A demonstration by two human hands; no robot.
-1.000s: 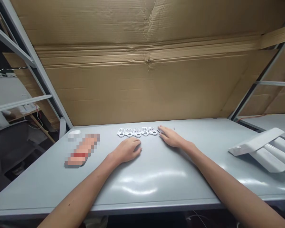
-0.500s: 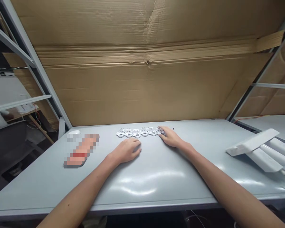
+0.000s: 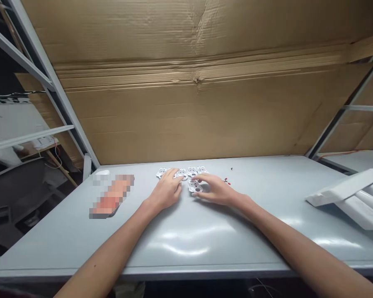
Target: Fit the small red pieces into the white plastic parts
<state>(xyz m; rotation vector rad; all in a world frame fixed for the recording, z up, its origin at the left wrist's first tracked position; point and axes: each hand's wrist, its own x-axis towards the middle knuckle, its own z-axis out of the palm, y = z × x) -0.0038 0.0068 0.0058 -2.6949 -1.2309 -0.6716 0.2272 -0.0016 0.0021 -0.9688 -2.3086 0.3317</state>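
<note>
A row of small white plastic parts point(image 3: 191, 171) lies near the back of the grey table point(image 3: 205, 231). My right hand point(image 3: 213, 188) holds one white part point(image 3: 195, 187) with its fingertips, just in front of the row. Over the left end of that row my left hand point(image 3: 168, 189) reaches forward, its fingers covering one of the parts there. Whether it grips anything is hidden.
A blurred pink and red object point(image 3: 110, 196) lies on the table's left. White long mouldings point(image 3: 351, 194) are stacked at the right edge. Tiny red and dark bits point(image 3: 226, 181) sit beside my right hand. A cardboard wall point(image 3: 192, 95) backs the table; metal shelf posts point(image 3: 49, 78) stand left.
My right hand drew back from the right end of the row toward me with one white part. My left hand slid forward onto the left end of the row.
</note>
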